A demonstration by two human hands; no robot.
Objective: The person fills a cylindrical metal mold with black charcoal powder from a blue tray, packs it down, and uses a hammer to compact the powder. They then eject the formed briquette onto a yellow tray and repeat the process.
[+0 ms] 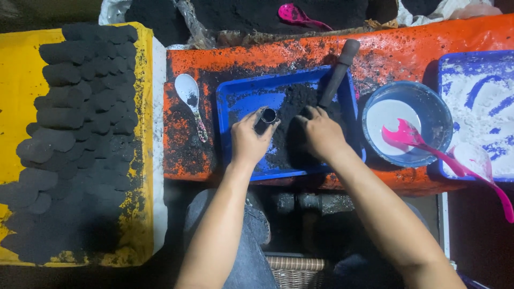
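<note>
1. Orange work surface [428, 45], heavily smeared with black powder, spans the view; dark floor below.
2. Blue tray [235, 101] sits mid-surface, holding a heap of black powder [294, 101].
3. Left hand [247, 140] is closed around a small dark tube mould [267, 116], held upright over the tray, open end up.
4. Right hand [321, 134] rests fingers-down in the powder, curled; whether it grips anything, cannot tell.
5. Dark pestle-like rod [338, 72] leans in the tray just beyond the right hand.
6. White spoon [190, 99] lies left of the tray.
7. Yellow tray [16, 96] at far left carries rows of black pressed cylinders [80, 107].
8. Blue bowl [428, 99] with white powder and a pink spoon [412, 136] stands to the right.
</note>
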